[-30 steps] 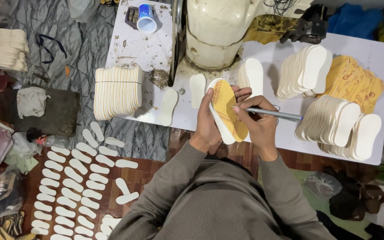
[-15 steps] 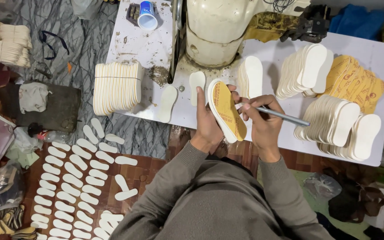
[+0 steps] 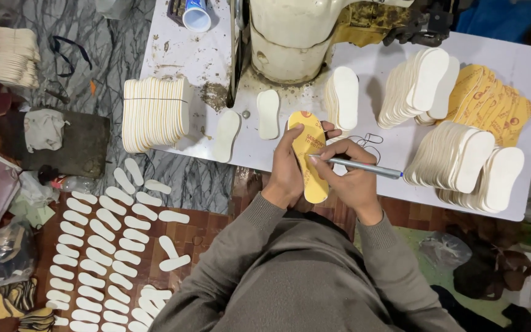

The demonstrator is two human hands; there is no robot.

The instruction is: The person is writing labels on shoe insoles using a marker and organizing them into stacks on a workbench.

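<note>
Your left hand (image 3: 287,169) grips the yellow insole (image 3: 310,157) by its edge, while your right hand (image 3: 351,178) presses a pen (image 3: 364,167) to it — tip at 9 o'clock. 2 loose white insoles (image 3: 268,114) lie on the white table (image 3: 388,150) at 11 o'clock — near the cream machine (image 3: 293,37).

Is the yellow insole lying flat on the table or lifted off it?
Lifted. The left hand holds the yellow insole with its lower end past the table's edge, while the right hand puts a pen to it.
</note>
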